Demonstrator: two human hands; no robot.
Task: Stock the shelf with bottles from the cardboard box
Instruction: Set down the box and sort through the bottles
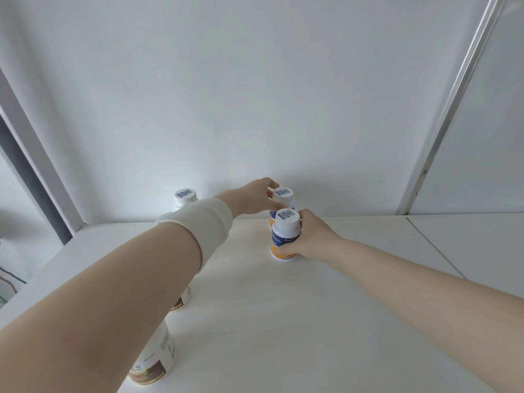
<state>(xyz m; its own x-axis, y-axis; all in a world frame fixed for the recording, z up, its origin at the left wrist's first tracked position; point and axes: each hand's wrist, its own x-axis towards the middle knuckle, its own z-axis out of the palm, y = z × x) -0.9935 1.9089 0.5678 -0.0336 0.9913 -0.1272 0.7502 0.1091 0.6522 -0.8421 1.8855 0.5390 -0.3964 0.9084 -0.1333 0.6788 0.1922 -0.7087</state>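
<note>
Two blue-and-orange bottles with white caps stand on the white shelf [326, 321], one behind the other. My right hand [310, 236] grips the nearer bottle [285, 236] from its right side, and the bottle rests on the shelf. My left hand [255, 198] reaches over and holds the farther bottle [282, 195] near its cap, close to the back wall. The cardboard box is out of view.
A white-capped bottle [185, 197] stands at the back left, partly behind my left forearm. Two white bottles with brown labels stand under that arm, one bottle [154, 361] near the front and another bottle [183, 300] behind it. A metal upright [442, 123] bounds the shelf's right side.
</note>
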